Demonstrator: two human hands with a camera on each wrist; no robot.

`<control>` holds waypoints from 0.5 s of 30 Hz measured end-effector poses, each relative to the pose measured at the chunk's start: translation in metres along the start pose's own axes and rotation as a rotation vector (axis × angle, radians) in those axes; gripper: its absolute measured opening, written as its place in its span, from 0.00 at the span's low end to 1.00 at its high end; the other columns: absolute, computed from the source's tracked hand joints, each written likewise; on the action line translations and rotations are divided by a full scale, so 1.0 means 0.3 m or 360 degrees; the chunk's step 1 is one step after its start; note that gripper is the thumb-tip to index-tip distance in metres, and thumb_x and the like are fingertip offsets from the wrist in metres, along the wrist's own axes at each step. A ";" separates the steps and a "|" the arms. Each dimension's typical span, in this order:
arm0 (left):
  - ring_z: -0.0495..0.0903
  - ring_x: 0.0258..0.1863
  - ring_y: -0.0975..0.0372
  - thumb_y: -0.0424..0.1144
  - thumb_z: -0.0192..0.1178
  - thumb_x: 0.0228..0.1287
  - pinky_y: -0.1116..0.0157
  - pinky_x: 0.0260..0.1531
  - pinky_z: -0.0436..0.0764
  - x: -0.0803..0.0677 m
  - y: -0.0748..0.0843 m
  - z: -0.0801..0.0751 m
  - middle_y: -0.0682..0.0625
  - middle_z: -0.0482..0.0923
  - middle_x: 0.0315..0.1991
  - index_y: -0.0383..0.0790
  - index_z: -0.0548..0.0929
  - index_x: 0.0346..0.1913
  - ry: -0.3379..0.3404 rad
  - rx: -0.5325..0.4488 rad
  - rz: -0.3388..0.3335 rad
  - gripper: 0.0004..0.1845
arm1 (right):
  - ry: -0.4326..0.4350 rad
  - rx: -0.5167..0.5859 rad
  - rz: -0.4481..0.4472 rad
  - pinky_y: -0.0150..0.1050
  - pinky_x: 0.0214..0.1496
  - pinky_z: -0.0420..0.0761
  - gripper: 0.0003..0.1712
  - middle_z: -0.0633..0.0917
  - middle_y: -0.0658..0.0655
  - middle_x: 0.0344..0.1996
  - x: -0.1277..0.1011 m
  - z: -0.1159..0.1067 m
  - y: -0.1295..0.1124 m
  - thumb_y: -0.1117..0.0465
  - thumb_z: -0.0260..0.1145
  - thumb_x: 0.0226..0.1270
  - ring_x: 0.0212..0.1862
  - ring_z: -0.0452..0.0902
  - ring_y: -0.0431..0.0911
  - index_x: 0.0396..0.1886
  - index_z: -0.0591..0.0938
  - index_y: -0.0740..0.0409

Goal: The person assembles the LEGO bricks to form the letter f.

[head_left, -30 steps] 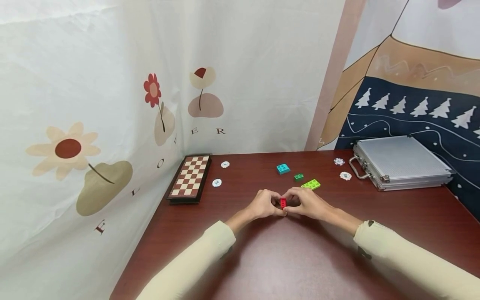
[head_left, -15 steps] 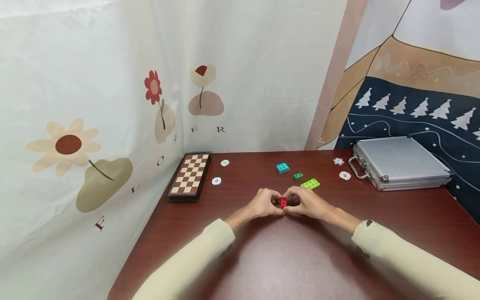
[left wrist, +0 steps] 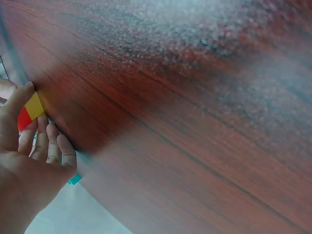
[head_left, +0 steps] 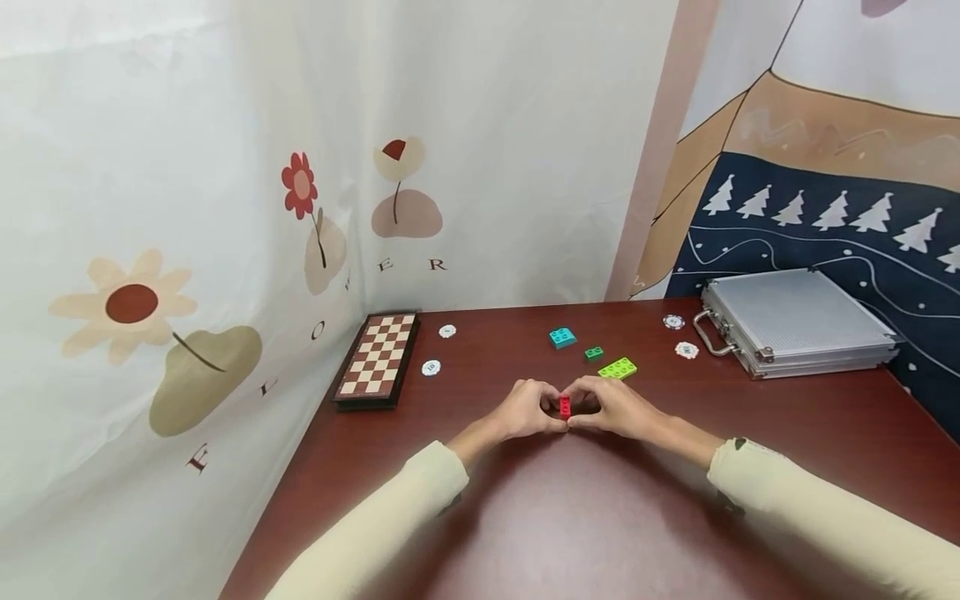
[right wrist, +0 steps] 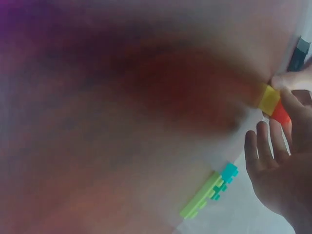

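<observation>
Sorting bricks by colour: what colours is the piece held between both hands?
Red and yellow brick piece; clearest in the left wrist view.

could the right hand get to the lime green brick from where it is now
Probably yes. The lime green brick lies on the table just beyond the right hand, with bare wood between. But that hand pinches the red brick together with the left hand, so it must let go first.

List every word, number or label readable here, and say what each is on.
"FLOWER": brown letters spaced in an arc across the white flower-print curtain, reading from lower left to the corner.
Poker chips: printed markings too small to read.
Silver case, chessboard, red brick: no readable text.
</observation>
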State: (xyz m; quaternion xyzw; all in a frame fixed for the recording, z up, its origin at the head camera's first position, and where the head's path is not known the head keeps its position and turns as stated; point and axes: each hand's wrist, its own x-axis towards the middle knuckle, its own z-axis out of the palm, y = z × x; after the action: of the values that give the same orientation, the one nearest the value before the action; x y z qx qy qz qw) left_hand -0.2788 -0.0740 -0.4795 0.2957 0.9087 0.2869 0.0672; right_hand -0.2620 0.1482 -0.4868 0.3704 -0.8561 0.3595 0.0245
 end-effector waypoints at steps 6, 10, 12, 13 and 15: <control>0.79 0.31 0.72 0.44 0.82 0.52 0.74 0.34 0.78 -0.008 -0.001 -0.004 0.57 0.86 0.32 0.41 0.91 0.44 0.0027 -0.0038 -0.0041 0.18 | -0.0064 -0.0145 -0.0024 0.46 0.49 0.85 0.24 0.89 0.53 0.45 0.010 -0.056 0.000 0.58 0.82 0.58 0.46 0.85 0.47 0.54 0.86 0.57; 0.79 0.30 0.72 0.44 0.83 0.52 0.74 0.35 0.78 -0.008 0.004 -0.004 0.59 0.85 0.30 0.40 0.91 0.44 0.0013 -0.0068 -0.0084 0.19 | -0.0040 -0.0154 0.0004 0.48 0.49 0.86 0.24 0.89 0.56 0.46 0.010 -0.096 0.022 0.60 0.82 0.59 0.47 0.86 0.49 0.54 0.86 0.61; 0.79 0.30 0.73 0.44 0.83 0.51 0.73 0.35 0.78 -0.007 0.006 -0.001 0.59 0.85 0.30 0.41 0.91 0.44 0.0007 -0.0077 -0.0100 0.18 | -0.0025 -0.0146 0.0023 0.48 0.49 0.86 0.24 0.89 0.56 0.47 0.009 -0.110 0.036 0.60 0.82 0.59 0.46 0.86 0.49 0.54 0.86 0.61; 0.79 0.30 0.73 0.44 0.83 0.51 0.73 0.36 0.78 -0.006 0.007 0.000 0.60 0.85 0.29 0.41 0.91 0.43 0.0004 -0.0080 -0.0107 0.18 | -0.0016 -0.0141 0.0021 0.49 0.49 0.86 0.23 0.89 0.57 0.47 0.009 -0.116 0.043 0.61 0.81 0.59 0.46 0.86 0.50 0.54 0.87 0.62; 0.79 0.29 0.73 0.44 0.83 0.51 0.73 0.36 0.78 -0.004 0.008 0.004 0.61 0.84 0.29 0.42 0.91 0.42 0.0002 -0.0087 -0.0124 0.18 | 0.0011 -0.0145 0.0020 0.50 0.49 0.85 0.23 0.89 0.57 0.48 0.006 -0.127 0.057 0.61 0.81 0.60 0.46 0.86 0.51 0.54 0.87 0.61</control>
State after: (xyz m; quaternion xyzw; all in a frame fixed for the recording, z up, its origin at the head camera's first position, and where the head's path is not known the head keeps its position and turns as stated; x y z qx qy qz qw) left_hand -0.2764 -0.0726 -0.4793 0.2580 0.9114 0.3090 0.0858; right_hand -0.2830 0.1793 -0.4683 0.3625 -0.8738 0.3215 0.0420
